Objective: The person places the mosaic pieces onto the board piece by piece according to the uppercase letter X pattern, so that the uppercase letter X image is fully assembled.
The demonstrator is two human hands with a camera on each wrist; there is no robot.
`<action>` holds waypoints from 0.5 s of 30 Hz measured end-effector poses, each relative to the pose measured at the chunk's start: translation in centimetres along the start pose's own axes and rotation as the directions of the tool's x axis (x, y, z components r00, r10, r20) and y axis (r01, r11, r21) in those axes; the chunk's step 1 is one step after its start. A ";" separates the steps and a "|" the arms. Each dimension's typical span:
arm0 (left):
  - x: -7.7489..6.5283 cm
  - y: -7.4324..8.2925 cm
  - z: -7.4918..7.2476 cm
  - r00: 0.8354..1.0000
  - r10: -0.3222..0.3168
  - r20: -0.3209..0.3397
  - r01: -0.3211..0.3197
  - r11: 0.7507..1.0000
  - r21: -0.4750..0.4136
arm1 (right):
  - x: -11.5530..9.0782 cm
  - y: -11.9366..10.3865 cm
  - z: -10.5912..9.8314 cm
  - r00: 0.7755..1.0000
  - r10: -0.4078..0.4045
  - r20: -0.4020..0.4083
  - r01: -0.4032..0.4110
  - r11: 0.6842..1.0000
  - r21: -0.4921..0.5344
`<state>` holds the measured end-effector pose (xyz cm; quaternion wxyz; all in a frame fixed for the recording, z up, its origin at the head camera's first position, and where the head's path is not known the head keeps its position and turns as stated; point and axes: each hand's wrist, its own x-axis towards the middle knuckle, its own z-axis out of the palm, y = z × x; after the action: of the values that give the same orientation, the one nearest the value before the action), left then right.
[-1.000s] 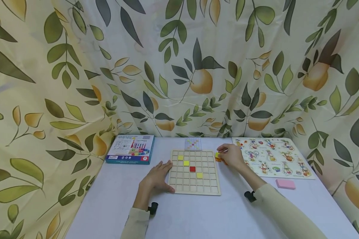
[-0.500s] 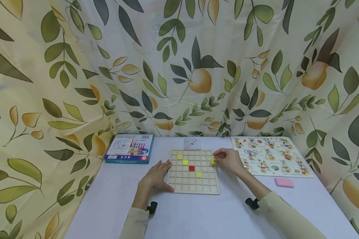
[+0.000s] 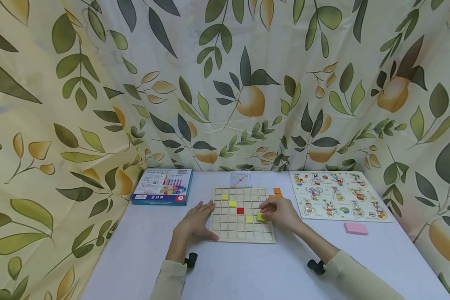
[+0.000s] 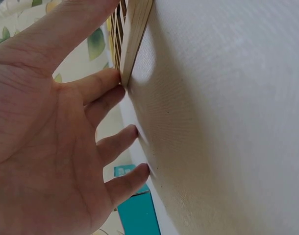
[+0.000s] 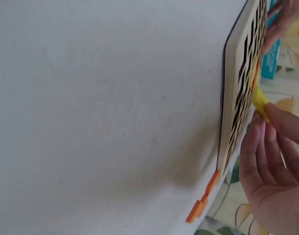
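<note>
A wooden grid board [image 3: 228, 237] lies on the white table in the head view. Along a diagonal its cells hold a red tile [image 3: 240, 211] and three yellow tiles, one of them a tile [image 3: 225, 197] near the far left corner. My left hand [image 3: 195, 225] is spread at the board's left side, thumb and forefinger touching its edge. Over the right part of the grid, my right hand [image 3: 281, 214] pinches another yellow tile [image 3: 260, 216] between thumb and fingers. The right wrist view shows this yellow tile [image 5: 260, 102] tilted close over the board.
Orange tiles [image 3: 277, 191] lie just past the board's right edge. A small pattern card [image 3: 241, 179] sits behind the board. At the back left is a blue-edged box [image 3: 161, 186]; a picture board [image 3: 337, 196] and a pink block [image 3: 356, 228] lie on the right.
My right hand has brought a yellow tile from beside the board's right edge to over the grid, then nearer to me, uncovering the orange tiles. My left hand has stayed put.
</note>
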<state>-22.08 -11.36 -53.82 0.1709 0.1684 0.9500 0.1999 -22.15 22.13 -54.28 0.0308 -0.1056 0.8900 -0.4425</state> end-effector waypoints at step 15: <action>-0.2 0.1 -0.1 1.000 -0.006 -0.002 0.006 1.000 -0.003 | -1.1 -0.1 1.4 0.992 -0.025 0.123 0.018 0.998 0.052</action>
<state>-21.96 -11.39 -53.66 0.1710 0.1650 0.9504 0.2009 -20.84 21.23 -55.08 0.0836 -0.1414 0.8736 -0.4580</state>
